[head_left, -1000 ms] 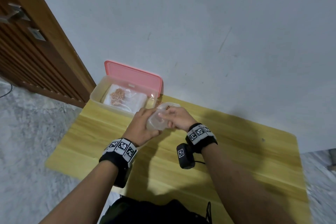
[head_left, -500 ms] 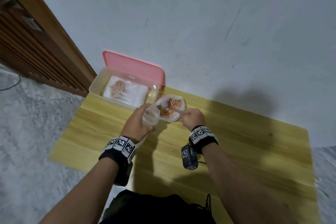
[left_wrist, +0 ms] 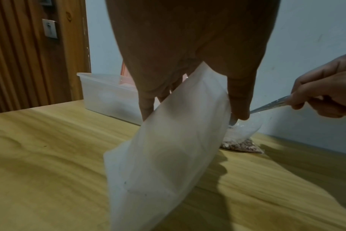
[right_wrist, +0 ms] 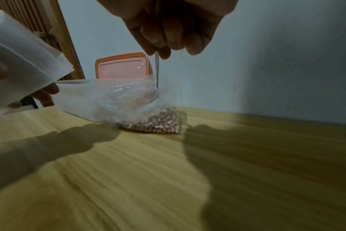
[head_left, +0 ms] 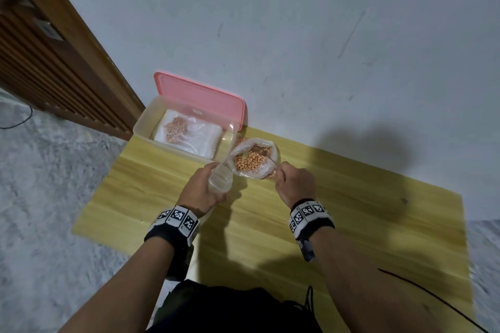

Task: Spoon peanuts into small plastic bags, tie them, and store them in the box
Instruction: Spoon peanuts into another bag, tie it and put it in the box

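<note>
On the bench point(head_left: 351, 224), near its far edge, an open sack point(head_left: 254, 159) of peanuts point(head_left: 247, 161) stands just beside the box point(head_left: 143, 127). The right hand point(head_left: 295, 182) pinches the handle of a spoon point(left_wrist: 271, 104), and the spoon goes down into the sack mouth. The left hand point(head_left: 201, 189) holds a small bag point(left_wrist: 168, 156) with thumb and fingers closed on its upper edge; the bag hangs tilted above the bench, just left of the sack, and looks empty. The box is clear, and its pink lid point(head_left: 200, 97) stands up against the wall. Inside the box lies one packet point(head_left: 176, 127) with peanuts, on white plastic. A wooden door point(head_left: 40, 48) is at the left.
</note>
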Demonstrator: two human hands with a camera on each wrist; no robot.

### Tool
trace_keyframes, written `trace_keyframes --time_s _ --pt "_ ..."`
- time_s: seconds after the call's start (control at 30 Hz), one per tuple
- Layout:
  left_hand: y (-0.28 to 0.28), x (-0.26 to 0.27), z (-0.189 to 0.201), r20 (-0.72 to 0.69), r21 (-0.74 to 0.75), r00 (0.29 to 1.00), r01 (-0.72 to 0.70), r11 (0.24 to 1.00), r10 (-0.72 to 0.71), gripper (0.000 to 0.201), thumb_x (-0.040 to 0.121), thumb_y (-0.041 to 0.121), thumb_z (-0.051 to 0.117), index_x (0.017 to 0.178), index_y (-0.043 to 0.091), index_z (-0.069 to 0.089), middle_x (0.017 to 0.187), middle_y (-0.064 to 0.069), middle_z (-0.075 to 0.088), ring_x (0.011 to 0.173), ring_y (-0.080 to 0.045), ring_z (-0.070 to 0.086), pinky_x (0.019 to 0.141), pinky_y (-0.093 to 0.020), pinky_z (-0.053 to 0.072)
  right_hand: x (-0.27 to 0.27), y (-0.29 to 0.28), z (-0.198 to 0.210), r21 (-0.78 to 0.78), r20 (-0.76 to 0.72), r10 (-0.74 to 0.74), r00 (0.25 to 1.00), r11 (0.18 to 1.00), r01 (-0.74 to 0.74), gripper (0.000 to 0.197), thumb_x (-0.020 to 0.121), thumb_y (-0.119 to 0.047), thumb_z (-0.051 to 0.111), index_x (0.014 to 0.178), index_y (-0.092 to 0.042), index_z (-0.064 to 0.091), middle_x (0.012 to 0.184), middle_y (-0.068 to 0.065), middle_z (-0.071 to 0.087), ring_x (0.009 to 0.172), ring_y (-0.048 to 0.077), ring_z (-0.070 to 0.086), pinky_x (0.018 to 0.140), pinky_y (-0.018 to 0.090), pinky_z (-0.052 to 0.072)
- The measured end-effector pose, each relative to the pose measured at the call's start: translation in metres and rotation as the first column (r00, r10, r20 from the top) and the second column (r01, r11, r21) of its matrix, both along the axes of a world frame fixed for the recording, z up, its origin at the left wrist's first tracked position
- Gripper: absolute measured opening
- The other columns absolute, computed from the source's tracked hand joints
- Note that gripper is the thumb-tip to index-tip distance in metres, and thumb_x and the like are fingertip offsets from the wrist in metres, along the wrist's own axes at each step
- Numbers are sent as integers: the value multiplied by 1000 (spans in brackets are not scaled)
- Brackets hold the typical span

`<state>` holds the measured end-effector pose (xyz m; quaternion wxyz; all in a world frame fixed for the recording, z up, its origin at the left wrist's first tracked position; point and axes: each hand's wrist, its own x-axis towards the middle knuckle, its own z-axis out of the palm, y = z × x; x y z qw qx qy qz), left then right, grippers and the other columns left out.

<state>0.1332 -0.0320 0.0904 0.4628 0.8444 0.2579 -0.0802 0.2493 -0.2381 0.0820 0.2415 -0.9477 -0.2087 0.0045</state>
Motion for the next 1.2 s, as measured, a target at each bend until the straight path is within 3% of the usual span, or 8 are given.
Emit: trace_keyframes --time_s 0.17,0.37,0.5,0.73,0.87,0.97,1.03,1.2 --pt "-4 1 -6 0 2 1000 7 1000 -7 88 65 10 88 141 19 45 126 -1 53 112 -15 49 96 -30 41 -6 10 4 60 73 27 997 998 -31 26 82 -10 50 55 -10 52 37 -2 38 32 14 27 39 13 13" --pt "-5 -3 -11 -7 14 1000 22 1000 -22 91 62 12 90 142 21 45 129 -6 55 119 -24 53 105 -43 43 -8 10 7 -38 104 112 988 993 -109 20 74 -2 58 55 -8 53 36 1 39 32 16 26 37 18 21" --pt "-4 -3 -12 -10 0 1000 11 1000 -11 91 63 10 89 141 22 45 129 -6 56 119 -24 53 105 -44 43 -11 9 -2 -5 -31 33 999 999 -33 25 83 -6 58 59 -6 54 41 6 47 35 19 36 37 21 31" --pt "-3 1 -14 -13 -9 1000 14 1000 -15 91 60 13 90 139 24 46 125 -3 57 115 -23 56 102 -50 46 -3 11 -8 70 -286 -100 953 990 125 50 87 -11 57 46 -17 29 44 -4 27 42 10 22 44 23 14" --pt "-4 1 -14 -25 -3 1000 8 1000 -8 91 62 13 89 141 24 45 129 -4 55 119 -24 54 105 -49 44 -2 14 -17 256 -519 -95 850 931 260 36 79 -14 67 51 4 53 44 4 40 46 20 31 46 25 23" --pt "-4 2 -12 -18 -8 1000 6 1000 -6 91 62 14 90 141 24 45 130 -4 56 118 -24 55 104 -48 45 0 17 -14 305 -712 -94 696 851 427 30 77 -3 64 49 -10 57 34 -9 43 38 16 34 46 23 31" --pt "-4 2 -10 -21 -6 1000 5 1000 -6 90 63 13 90 141 23 45 131 -4 56 119 -24 54 105 -47 44 3 15 -13 311 -776 -68 627 824 474 27 79 -1 62 54 -9 60 33 -7 45 33 13 36 50 26 36" --pt "-4 2 -6 -15 -5 1000 4 1000 -4 90 63 12 89 140 22 44 131 -4 55 118 -23 53 105 -46 43 13 4 -12 361 -782 -39 623 786 502 23 83 -3 61 62 6 61 37 4 45 30 14 37 44 22 39"
